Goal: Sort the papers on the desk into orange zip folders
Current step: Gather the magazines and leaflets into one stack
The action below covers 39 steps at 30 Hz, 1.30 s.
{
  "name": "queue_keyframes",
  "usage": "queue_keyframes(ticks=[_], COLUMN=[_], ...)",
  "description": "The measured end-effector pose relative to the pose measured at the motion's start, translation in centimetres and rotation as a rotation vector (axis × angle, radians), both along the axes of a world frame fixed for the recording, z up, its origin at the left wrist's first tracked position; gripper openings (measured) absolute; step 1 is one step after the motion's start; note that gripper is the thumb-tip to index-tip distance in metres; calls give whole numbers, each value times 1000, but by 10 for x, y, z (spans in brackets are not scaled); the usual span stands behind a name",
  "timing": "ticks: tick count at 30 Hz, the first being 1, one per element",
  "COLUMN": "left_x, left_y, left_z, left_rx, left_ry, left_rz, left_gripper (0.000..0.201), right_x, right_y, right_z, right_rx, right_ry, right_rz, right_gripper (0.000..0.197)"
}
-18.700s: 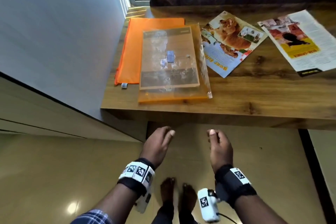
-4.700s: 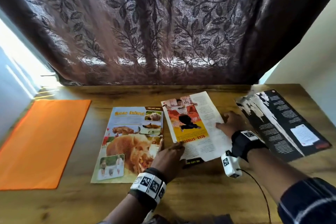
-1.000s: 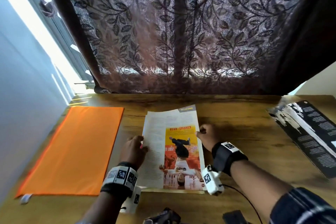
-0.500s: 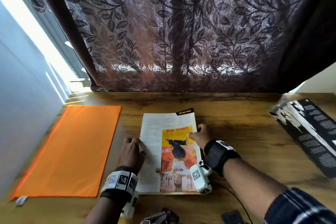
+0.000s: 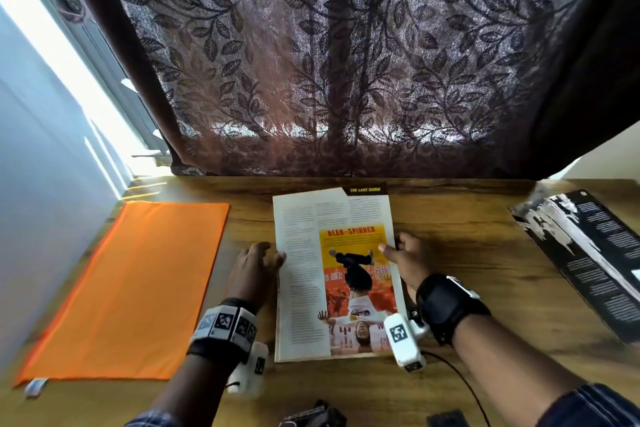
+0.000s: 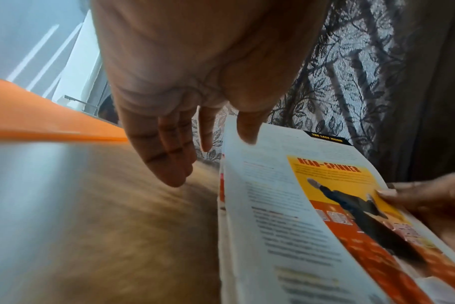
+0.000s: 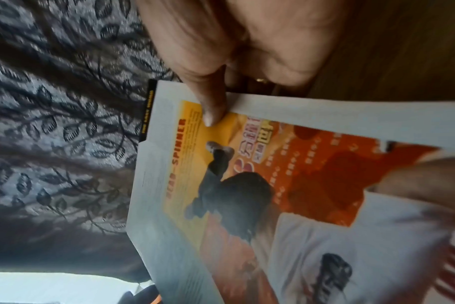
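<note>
1. Head view: the stacked papers (image 5: 332, 274) lie on the wooden desk (image 5: 467, 253) at centre, the "Head-Spinner" page on top. The left hand (image 5: 254, 270) sits at the stack's 9 o'clock edge, thumb tip on the page margin, fingers loosely extended. The right hand (image 5: 407, 262) is at the 3 o'clock edge, thumb on top of the page, fingers curled at the edge.
2. Same view: the orange zip folder (image 5: 135, 288) lies flat at 9 o'clock from the stack, apart from it. A dark booklet (image 5: 585, 260) lies at 3 o'clock, well apart. A leaf-patterned curtain (image 5: 346, 55) hangs at 12 o'clock.
3. Left wrist view: the left hand (image 6: 185, 86) has straight fingers over the desk; the thumb touches the papers (image 6: 286, 216) at their near edge. The folder (image 6: 39, 121) shows at 9 o'clock.
4. Right wrist view: the right hand (image 7: 234, 41) pinches the edge of the papers (image 7: 273, 185), thumb pressed on the yellow panel, other fingers tucked beneath.
</note>
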<state>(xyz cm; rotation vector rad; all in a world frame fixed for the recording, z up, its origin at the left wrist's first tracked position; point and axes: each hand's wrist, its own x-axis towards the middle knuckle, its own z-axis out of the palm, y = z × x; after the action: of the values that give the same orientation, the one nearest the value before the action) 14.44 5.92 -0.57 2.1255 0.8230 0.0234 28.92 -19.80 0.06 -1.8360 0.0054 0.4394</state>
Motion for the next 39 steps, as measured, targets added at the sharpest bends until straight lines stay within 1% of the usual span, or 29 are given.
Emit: queue_keyframes(ticks=[1, 2, 4, 5, 6, 8, 9, 11, 14, 16, 20, 23, 27, 29, 31, 33, 34, 35, 36, 39], left_x=[6, 13, 25, 30, 34, 39, 43, 48, 55, 57, 55, 55, 55, 56, 58, 61, 62, 62, 62, 64], left_y=[-3, -8, -26, -35, -43, -61, -72, -93, -119, -127, -134, -135, -138, -142, -146, -150, -156, -161, -165, -188], left_z=[3, 6, 21, 28, 34, 50, 57, 67, 75, 67, 51, 39, 37, 38, 38, 35, 35, 32, 29, 22], left_rx=[-107, -256, -543, -612, -642, -683, -697, -702, -666, -641, -591, -589, -559, -510, -458, -385, -353, -327, -308, -269], left_ry=[-67, -137, -285, -351, -404, -498, -543, -626, -683, -680, -571, -518, -508, -468, -425, -377, -345, -310, -270, -167], left_rz=[37, 91, 171, 172, 155, 63, 7, -108, -264, -292, -305, -286, -294, -299, -280, -287, -296, -305, -316, -365], left_gripper=[56, 53, 30, 20, 15, 17, 19, 20, 27, 31, 40, 40, 35, 32, 31, 36, 32, 27, 26, 33], right_x=[0, 0, 2, 5, 8, 12, 14, 14, 11, 7, 2, 0, -6, -7, -4, -1, 0, 1, 1, 0], right_y=[-5, -9, -19, -23, -28, -38, -44, -54, -71, -80, -94, -101, -103, -109, -118, -127, -133, -139, -144, -169], right_z=[6, 13, 29, 34, 38, 48, 51, 60, 72, 73, 54, 36, 29, 30, 27, 22, 19, 15, 12, 10], right_rx=[51, 102, 171, 204, 235, 267, 279, 324, 421, 421, 316, 265, 290, 248, 194, 136, 96, 41, -32, -213], right_ry=[-22, -50, -113, -140, -167, -226, -257, -299, -348, -377, -357, -348, -282, -292, -289, -292, -293, -291, -282, -275], right_rz=[8, 3, -29, -47, -69, -133, -173, -207, -185, -178, -185, -169, -241, -295, -357, -409, -426, -430, -419, -353], right_gripper=[14, 15, 18, 17, 14, 4, 10, 11, 29, 36, 34, 33, 28, 23, 18, 12, 10, 9, 9, 12])
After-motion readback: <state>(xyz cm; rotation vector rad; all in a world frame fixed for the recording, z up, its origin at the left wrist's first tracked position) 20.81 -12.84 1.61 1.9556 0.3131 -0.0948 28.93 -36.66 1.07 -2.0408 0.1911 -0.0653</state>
